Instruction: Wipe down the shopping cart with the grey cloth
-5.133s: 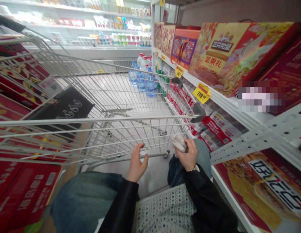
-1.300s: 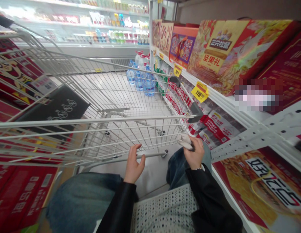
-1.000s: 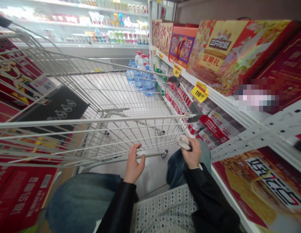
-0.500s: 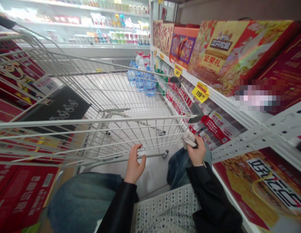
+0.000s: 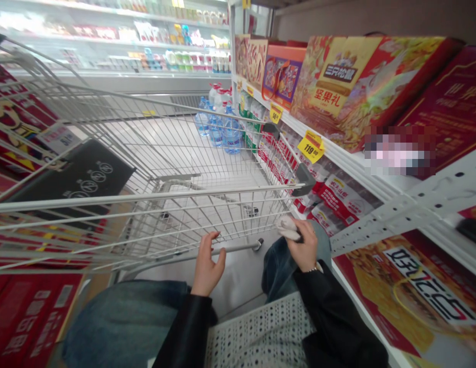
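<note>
I'm pinching wad [image 5: 287,227] in right hand [image 5: 304,248], 1 o'clock, likely bunched for grip; left hand [image 5: 206,268] gaping near cart [image 5: 145,198], 11 o'clock.

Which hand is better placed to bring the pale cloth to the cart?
Likely the right hand: it holds the cloth, close to the cart. The left hand is also near, but open, holding nothing visible.

Boxes [image 5: 333,97] are lined up along a white shelf [image 5: 347,156], and yellow price tags [image 5: 311,147] are fixed to its edge. Large bottles [image 5: 232,134] are grouped on the floor [image 5: 235,278] near a fridge [image 5: 138,84], where small packages [image 5: 176,60] are displayed.
</note>
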